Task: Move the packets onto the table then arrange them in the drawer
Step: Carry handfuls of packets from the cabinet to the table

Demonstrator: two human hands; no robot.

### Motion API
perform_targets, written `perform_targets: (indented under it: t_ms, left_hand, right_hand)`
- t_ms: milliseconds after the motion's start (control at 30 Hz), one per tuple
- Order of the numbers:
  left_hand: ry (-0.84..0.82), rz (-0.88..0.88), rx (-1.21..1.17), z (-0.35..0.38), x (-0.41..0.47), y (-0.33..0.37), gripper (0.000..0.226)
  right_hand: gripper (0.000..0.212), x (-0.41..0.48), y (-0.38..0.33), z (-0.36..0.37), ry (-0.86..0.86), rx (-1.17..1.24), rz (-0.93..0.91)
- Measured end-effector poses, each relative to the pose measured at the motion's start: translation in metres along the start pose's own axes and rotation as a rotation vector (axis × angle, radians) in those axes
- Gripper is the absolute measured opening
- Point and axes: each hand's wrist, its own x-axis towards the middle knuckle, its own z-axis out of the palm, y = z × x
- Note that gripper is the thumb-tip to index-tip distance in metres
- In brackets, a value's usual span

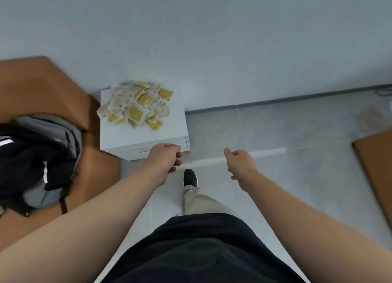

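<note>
A pale grey wall [212, 38] meets a light tiled floor [286, 134] along a dark skirting strip, and a small white table [140, 134] with drawers stands in the corner against that wall. The packets [135, 104], yellow and white sachets, lie in a loose heap on the back half of the tabletop, some overlapping, a few reaching its left edge; the front half of the top is bare. Below the front edge the top drawer [137, 150] shows a thin gold handle, and it seems shut or nearly so; nothing of its inside can be seen.

The left hand [165, 159] is at the table's front right corner, fingers curled downward over the drawer front; whether they grip the handle cannot be told, and no packet is seen in it. The right hand [239, 163] hangs over the floor to the right of the table, loosely curled with the thumb out, holding nothing.

To the left, just beside the table, a brown cardboard box [46, 87] holds a grey and black backpack [40, 159]. Another piece of cardboard [375, 168] lies at the far right, well apart. Between them the floor is open, with the person's black shoe [189, 177] planted near the table's front.
</note>
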Motion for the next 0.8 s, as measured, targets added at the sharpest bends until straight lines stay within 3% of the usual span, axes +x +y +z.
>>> perform_targets:
  t_ms: [333,500,800]
  left_hand:
    - [0.128,-0.139,-0.081,-0.099,0.107,0.084,0.011]
    - [0.171,-0.203,-0.143,-0.151,0.163,0.099,0.008]
    - [0.185,-0.227,0.277,-0.244,0.331,0.097,0.032]
  right_hand:
    - [0.05,0.085,-0.152,0.095,-0.186,-0.085,0.046]
    - [0.041,0.104,-0.203,0.147,-0.237,-0.103,0.123]
    - [0.04,0.135,-0.251,0.259,-0.179,0.07,0.365]
